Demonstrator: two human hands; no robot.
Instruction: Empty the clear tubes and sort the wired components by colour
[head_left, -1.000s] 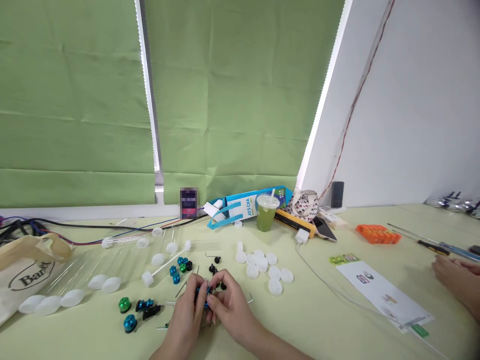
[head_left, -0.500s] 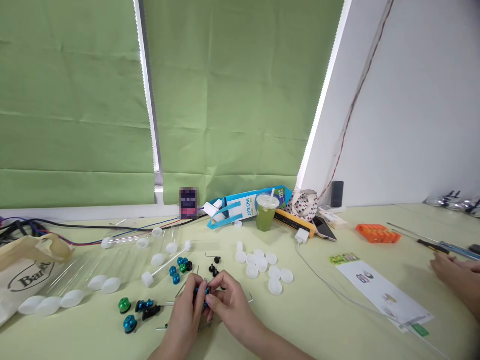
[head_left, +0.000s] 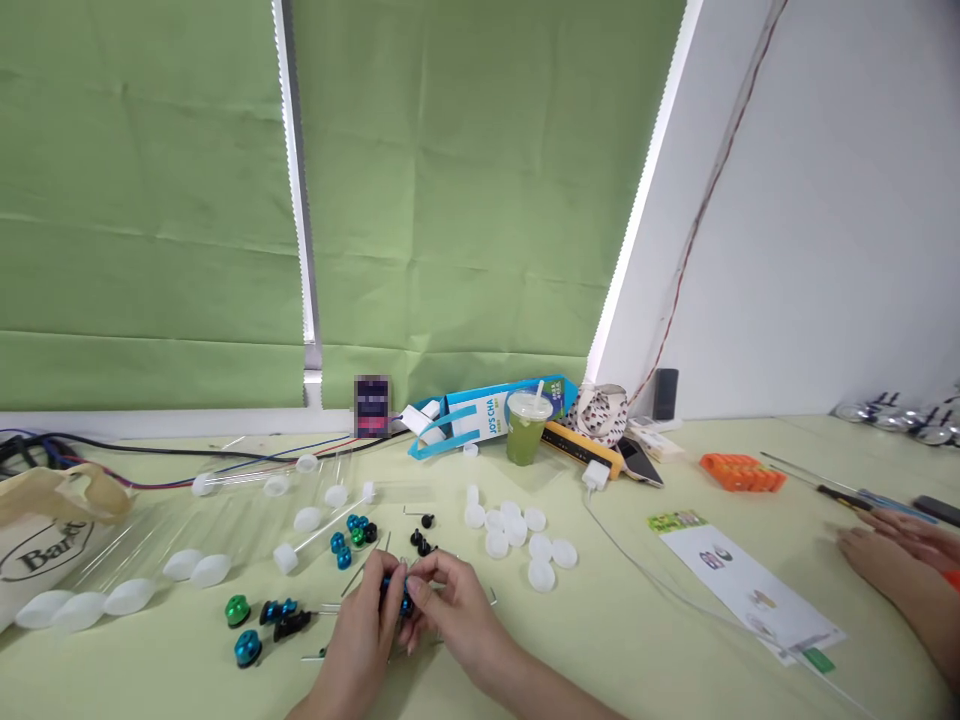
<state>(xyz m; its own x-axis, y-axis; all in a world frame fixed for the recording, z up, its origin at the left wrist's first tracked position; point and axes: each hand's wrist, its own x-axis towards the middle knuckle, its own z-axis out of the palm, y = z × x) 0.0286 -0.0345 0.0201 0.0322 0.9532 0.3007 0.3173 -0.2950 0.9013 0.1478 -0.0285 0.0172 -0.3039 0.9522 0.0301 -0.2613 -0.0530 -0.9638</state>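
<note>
My left hand (head_left: pixel 361 625) and my right hand (head_left: pixel 459 612) meet at the front of the table, fingers closed around one small blue part (head_left: pixel 406 598) that the fingers partly cover. Thin metal hex keys (head_left: pixel 365 567) lie around and under the hands. Left of them rest a green knob (head_left: pixel 237 610), a blue knob (head_left: pixel 247 648) and blue and black fittings (head_left: pixel 279 610). Just behind are small blue pieces (head_left: pixel 343 557) and black screws (head_left: pixel 424 546).
White round caps (head_left: pixel 541 575) lie right of my hands, clear tubes (head_left: pixel 150 540) to the left. A green drink cup (head_left: pixel 526 430) stands behind. A white cable (head_left: pixel 645 565), a printed card (head_left: pixel 750 590) and an orange holder (head_left: pixel 742 473) lie rightward. Another person's hands (head_left: pixel 892 560) rest far right.
The view has shifted slightly, moving most things a little left in the picture. My hands keep hold of the blue part with small finger movements. At far right, more of the other person's hands shows.
</note>
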